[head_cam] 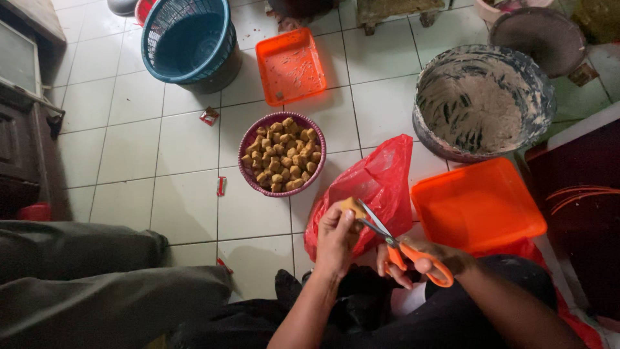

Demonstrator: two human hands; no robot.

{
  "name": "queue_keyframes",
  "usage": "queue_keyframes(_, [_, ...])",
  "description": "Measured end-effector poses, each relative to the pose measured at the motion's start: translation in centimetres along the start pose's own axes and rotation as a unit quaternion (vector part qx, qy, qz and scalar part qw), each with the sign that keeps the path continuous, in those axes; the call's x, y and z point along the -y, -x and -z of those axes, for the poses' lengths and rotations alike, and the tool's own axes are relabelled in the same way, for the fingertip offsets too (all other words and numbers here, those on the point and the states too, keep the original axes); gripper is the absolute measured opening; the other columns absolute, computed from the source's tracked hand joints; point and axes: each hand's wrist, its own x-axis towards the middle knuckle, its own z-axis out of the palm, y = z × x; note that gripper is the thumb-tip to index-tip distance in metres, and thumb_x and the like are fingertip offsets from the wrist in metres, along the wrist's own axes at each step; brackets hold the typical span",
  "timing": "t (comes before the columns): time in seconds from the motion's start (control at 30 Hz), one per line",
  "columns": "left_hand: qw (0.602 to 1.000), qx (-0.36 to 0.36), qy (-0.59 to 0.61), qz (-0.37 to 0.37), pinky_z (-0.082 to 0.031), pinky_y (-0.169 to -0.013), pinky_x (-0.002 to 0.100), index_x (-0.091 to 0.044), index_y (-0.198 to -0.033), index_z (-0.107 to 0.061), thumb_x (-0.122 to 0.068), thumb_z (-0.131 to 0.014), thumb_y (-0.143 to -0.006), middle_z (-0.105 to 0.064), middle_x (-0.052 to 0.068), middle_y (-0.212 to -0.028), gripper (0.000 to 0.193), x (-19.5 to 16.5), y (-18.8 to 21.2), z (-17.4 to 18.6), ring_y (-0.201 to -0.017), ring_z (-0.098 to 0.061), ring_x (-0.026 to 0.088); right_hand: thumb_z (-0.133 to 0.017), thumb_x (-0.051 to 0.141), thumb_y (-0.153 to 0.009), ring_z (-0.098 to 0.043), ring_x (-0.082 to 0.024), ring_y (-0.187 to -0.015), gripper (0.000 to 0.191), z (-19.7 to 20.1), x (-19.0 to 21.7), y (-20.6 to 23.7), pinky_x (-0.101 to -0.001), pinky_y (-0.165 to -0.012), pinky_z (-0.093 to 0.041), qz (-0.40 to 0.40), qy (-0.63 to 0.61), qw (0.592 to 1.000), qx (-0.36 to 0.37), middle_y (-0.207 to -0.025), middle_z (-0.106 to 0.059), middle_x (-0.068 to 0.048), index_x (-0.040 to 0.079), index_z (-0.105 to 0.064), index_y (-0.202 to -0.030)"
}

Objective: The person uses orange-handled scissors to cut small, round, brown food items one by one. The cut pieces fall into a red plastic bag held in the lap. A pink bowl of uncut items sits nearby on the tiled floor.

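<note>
My left hand holds a small brown fried tofu puff over a red plastic bag. My right hand grips orange-handled scissors whose blades are spread and touch the puff. Further out on the tiled floor, a purple round basket is heaped with several of the same brown puffs.
An orange square tray lies to the right and a second orange tray further off. A large grey basin smeared with paste stands at the right, and a blue basket at the top. Someone's grey-trousered legs stretch along the left.
</note>
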Motion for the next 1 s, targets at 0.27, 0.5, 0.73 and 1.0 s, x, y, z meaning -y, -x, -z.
queue_keyframes(0.27, [0.997, -0.006, -0.078, -0.026, -0.032, -0.053, 0.018, -0.007, -0.103, -0.068, -0.016, -0.067, -0.102, -0.059, -0.003, -0.085, 0.009, 3.3, 0.1, 4.2, -0.062, -0.043, 0.002, -0.081, 0.034, -0.076, -0.054, -0.015, -0.04, 0.043, 1.4, -3.1, -0.4, -0.0289, -0.037, -0.039, -0.028, 0.003, 0.986, -0.165, -0.051, -0.058, -0.007, -0.004, -0.063, -0.086])
queue_keyframes(0.5, [0.971, -0.154, 0.144, 0.114, -0.031, -0.041, 0.018, -0.017, -0.109, -0.065, -0.035, -0.068, -0.096, -0.058, -0.01, -0.074, 0.022, 3.1, -9.0, 9.9, -0.051, -0.043, 0.001, -0.076, 0.032, -0.088, -0.057, -0.012, -0.042, 0.035, 3.2, -3.1, 0.1, -0.0263, -0.039, -0.042, 0.121, -0.049, 0.964, -0.233, -0.054, -0.056, -0.004, 0.001, -0.061, -0.085])
queue_keyframes(0.73, [0.991, -0.105, -0.01, 0.087, -0.052, -0.099, 0.031, -0.012, -0.141, -0.055, -0.018, -0.069, -0.092, -0.066, 0.003, -0.121, 0.051, 4.0, -6.6, 4.1, -0.106, -0.063, 0.015, -0.082, 0.015, -0.086, -0.051, -0.008, -0.046, 0.022, 1.0, -2.1, -2.8, -0.0255, -0.044, -0.044, 0.071, 0.195, 0.874, -0.439, -0.056, -0.053, -0.001, 0.0, -0.066, -0.084])
queue_keyframes(1.0, [0.99, 0.073, -0.004, 0.123, -0.056, -0.091, 0.029, -0.006, -0.145, -0.058, -0.028, -0.054, -0.109, -0.068, 0.008, -0.122, 0.043, 6.3, -0.2, 0.2, -0.103, -0.067, 0.015, -0.074, 0.015, -0.089, -0.057, -0.009, -0.046, 0.016, 0.7, -1.7, -2.3, -0.0254, -0.043, -0.045, 0.095, 0.157, 0.846, -0.5, -0.057, -0.059, -0.001, 0.001, -0.065, -0.09])
